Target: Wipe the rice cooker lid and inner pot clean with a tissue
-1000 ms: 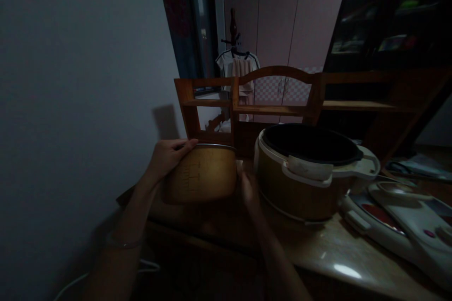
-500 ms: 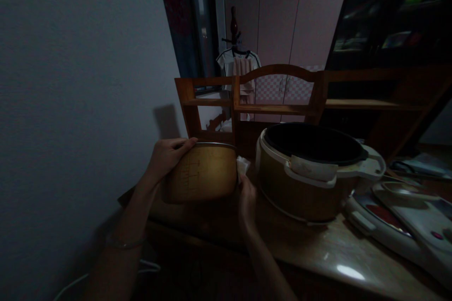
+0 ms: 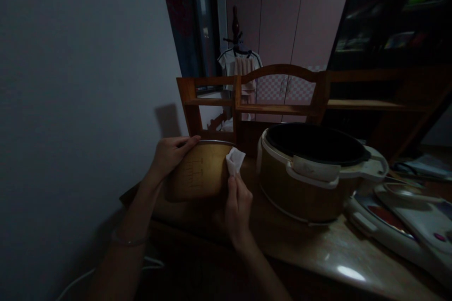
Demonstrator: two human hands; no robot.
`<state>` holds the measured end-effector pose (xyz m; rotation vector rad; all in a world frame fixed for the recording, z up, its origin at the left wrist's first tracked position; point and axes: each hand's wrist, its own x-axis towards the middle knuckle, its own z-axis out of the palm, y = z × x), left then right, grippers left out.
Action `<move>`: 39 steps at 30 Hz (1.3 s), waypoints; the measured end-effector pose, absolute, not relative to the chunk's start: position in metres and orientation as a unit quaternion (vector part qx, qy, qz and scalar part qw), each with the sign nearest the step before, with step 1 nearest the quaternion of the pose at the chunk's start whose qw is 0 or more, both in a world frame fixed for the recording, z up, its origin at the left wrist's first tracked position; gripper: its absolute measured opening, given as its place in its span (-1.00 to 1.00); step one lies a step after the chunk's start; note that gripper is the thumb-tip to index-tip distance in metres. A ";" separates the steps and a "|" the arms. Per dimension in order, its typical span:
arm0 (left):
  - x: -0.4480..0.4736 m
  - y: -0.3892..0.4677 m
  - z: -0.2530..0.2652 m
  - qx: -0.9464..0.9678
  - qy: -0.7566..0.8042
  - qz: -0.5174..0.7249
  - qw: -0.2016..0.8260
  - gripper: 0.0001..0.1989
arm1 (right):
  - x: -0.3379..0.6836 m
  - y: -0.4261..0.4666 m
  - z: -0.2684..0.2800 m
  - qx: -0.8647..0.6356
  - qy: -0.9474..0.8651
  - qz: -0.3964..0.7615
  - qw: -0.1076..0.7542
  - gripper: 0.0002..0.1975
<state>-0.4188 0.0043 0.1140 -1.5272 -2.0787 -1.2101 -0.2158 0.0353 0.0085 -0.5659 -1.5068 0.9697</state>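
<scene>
A gold-brown inner pot (image 3: 197, 174) with level marks on its side is tilted above the table's left part. My left hand (image 3: 173, 154) grips its rim at the upper left, thumb along the edge. In my right hand (image 3: 238, 202) is a white folded tissue (image 3: 234, 160), pinched between the fingers and pressed against the pot's right side. To the right stands the rice cooker body (image 3: 300, 193), lidless, with a dark opening and a pale handle at the front. The pot's inside and my left fingers behind the rim are hidden.
The cooker's lid (image 3: 384, 216) lies at the right on the glossy wooden table (image 3: 318, 254). Along the back edge runs a wooden shelf frame (image 3: 278, 109). A white wall (image 3: 88, 80) stands close on the left. A white cable (image 3: 151, 263) hangs below the table edge.
My right hand has moved left and slightly toward me with the tissue, from the pot's right edge onto its front right side. The pot has turned slightly in my left hand.
</scene>
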 end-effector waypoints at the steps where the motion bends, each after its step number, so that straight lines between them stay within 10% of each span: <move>1: -0.418 0.005 0.114 -0.530 -0.722 -0.420 0.146 -0.54 | -0.216 0.034 0.010 -0.235 -0.665 0.394 0.590 -0.58; 39: -0.442 -0.001 0.123 -0.568 -0.716 -0.391 0.110 -0.53 | -0.202 0.027 0.022 -0.019 -0.882 0.098 0.460 -0.51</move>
